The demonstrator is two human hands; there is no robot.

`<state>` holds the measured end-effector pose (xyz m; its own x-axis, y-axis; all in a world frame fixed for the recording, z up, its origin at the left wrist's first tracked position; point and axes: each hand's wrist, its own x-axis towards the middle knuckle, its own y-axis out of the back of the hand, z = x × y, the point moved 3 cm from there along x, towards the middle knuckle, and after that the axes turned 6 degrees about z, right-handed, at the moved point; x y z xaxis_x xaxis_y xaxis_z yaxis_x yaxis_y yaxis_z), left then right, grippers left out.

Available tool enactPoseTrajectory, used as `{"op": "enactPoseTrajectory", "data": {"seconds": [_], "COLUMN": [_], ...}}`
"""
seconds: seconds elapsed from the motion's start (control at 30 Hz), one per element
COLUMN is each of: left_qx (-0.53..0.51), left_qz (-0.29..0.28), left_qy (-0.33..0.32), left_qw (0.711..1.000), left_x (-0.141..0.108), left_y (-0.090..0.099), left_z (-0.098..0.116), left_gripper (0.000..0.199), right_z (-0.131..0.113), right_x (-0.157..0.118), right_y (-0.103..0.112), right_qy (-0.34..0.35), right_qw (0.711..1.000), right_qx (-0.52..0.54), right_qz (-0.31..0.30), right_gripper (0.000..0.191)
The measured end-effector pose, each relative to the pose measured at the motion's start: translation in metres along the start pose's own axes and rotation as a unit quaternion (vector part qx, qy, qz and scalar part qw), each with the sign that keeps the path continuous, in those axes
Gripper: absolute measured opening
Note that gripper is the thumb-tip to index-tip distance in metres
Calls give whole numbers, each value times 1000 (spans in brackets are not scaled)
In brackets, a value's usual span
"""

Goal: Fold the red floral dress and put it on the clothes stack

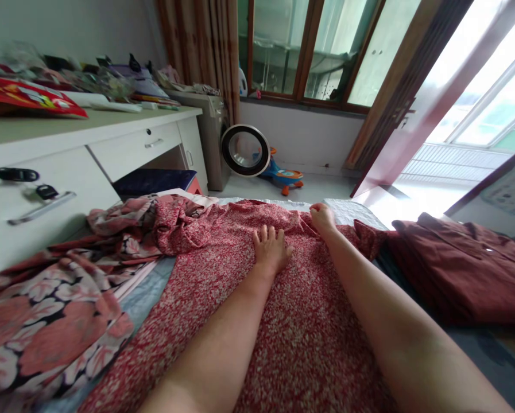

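Note:
A red dress (223, 287) with a small pale print is spread over the bed, its neckline end lying away from me. My left hand (271, 248) rests on its upper part, palm down with the fingers spread. Closed in a pinch, my right hand (323, 218) grips the dress at the far edge, near the right shoulder. The fabric gathers into small folds beside that hand. On the right, the sleeve (366, 238) lies close to a folded stack of brownish-red clothing. The left sleeve is bunched against a pink floral cloth (63, 310).
The folded brownish-red clothes (468, 264) are at the right. Along the left stands a white desk (123, 137) with cluttered top and drawers. Past the bed are a washing machine with its round door (245, 150) open, a blue ride-on toy (281, 174) and an open door (395, 132).

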<state>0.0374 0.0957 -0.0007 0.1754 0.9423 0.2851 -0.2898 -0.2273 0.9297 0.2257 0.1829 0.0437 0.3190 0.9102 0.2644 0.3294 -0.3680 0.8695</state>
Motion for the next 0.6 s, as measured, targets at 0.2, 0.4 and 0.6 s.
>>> {"op": "enactPoseTrajectory", "data": {"seconds": [0.2,0.4,0.6], "left_qx": [-10,-12,-7], "left_qz": [45,28,36], "left_qy": [-16,-21,-23], "left_qw": [999,999,999], "left_x": [5,4,2], "left_y": [10,8,9], "left_z": [-3,-8,-6], "left_gripper": [46,38,35], "right_z": [-14,-20,-20], "right_x": [28,21,6], "right_y": [-14,-15,-3], "right_qy": [16,100,138], "right_qw": [995,974,948], "right_qx": [-79,-118,-96], "right_qz": [-62,-167,-270], "right_gripper": [37,26,18]}}
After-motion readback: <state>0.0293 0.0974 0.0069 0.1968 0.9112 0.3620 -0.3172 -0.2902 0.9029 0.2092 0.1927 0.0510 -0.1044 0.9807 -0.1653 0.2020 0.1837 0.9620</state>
